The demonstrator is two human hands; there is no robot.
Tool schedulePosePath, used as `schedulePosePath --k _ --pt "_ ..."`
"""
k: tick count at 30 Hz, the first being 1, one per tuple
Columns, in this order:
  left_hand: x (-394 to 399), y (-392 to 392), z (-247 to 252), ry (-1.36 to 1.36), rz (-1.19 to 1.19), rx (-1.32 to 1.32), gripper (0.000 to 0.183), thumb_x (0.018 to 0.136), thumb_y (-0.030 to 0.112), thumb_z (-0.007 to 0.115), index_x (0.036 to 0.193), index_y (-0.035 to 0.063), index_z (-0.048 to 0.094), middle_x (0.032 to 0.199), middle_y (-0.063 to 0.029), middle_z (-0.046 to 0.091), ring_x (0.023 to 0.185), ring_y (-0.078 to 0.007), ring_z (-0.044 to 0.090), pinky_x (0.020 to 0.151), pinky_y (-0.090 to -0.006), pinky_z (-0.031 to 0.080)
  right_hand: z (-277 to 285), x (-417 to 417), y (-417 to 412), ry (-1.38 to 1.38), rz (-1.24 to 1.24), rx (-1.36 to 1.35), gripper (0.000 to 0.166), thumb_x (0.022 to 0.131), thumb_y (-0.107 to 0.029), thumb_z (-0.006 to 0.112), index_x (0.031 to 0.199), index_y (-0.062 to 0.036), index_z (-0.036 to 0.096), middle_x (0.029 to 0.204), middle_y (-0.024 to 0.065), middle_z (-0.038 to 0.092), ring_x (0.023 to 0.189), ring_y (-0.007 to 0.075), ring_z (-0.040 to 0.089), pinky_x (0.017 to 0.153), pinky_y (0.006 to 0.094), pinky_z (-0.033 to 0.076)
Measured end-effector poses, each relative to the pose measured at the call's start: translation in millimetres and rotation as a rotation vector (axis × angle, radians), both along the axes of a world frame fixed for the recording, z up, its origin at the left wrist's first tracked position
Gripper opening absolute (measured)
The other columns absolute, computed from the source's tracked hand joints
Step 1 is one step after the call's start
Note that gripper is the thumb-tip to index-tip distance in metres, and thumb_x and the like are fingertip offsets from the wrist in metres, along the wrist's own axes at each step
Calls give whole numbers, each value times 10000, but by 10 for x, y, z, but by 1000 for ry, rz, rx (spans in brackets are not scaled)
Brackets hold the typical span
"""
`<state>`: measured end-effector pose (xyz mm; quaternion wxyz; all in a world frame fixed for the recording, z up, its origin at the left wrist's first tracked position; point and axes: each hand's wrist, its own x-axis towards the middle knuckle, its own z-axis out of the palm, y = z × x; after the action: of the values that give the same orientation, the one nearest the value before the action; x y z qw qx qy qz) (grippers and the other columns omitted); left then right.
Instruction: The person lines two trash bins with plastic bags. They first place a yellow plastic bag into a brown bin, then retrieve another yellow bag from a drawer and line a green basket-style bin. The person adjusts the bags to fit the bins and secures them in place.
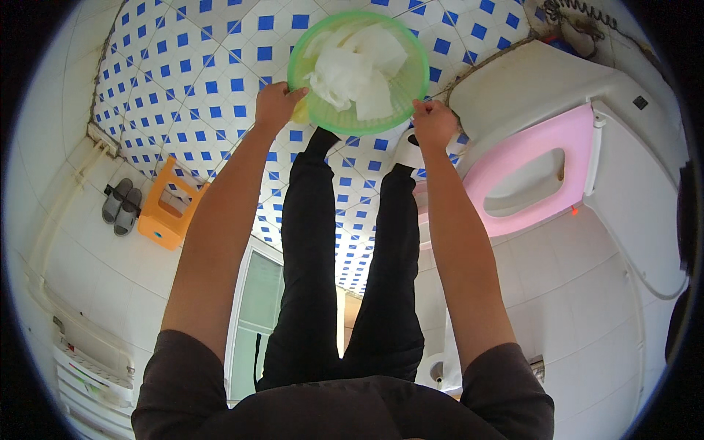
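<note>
A round green plastic wastebasket [358, 130] is in front of me above the tiled floor, its open top facing up. Crumpled white tissue paper [352, 69] lies inside it. My left hand [279, 107] grips the left side of the rim, the thumb over the edge. Just below that hand, a bit of yellowish plastic film [300, 114] shows outside the basket. On the opposite side, the curled fingers of my right hand [434, 122] pinch at the rim's lower right. The basket's underside is hidden.
To the right stands a white toilet with a pink seat [575, 137] and its lid [627, 203] raised. At left are an orange plastic stool [157, 223] and grey slippers [122, 206] by the wall. A coiled hose [586, 11] hangs at upper right. Blue-and-white tiles [212, 88] cover the floor.
</note>
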<state>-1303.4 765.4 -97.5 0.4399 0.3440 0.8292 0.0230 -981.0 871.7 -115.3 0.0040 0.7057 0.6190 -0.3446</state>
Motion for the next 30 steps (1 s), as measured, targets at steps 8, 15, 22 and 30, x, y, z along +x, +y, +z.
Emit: schedulePosePath --k 8,15,22,30 --pt "48 -61 79 -146 76 -73 462 820 443 766 886 -10 703 767 -141 701 688 -242 681 640 -377 514 -119 19 248 -122 274 60 231 785 -235 721 715 -32 635 717 196 669 709 390 679 656 461 541" --pt "179 -72 141 -104 122 -10 419 839 391 746 881 -21 683 760 -166 689 675 -315 665 628 -415 504 97 -62 207 48 172 30 287 810 -301 724 909 -38 668 822 200 703 759 386 688 695 462 539" --pt "220 -257 3 -92 105 45 413 868 381 695 927 -27 667 834 -215 693 785 -385 673 697 -451 500 -116 -12 309 42 164 -159 539 852 -371 733 1277 -58 619 1077 149 715 935 337 691 808 439 532" --pt "-17 -749 -183 -28 49 30 350 869 326 697 1041 21 682 894 -204 709 853 -373 692 737 -456 521 103 -196 556 807 -220 -769 404 978 -290 642 1283 -25 640 1049 48 709 877 155 647 824 310 521"
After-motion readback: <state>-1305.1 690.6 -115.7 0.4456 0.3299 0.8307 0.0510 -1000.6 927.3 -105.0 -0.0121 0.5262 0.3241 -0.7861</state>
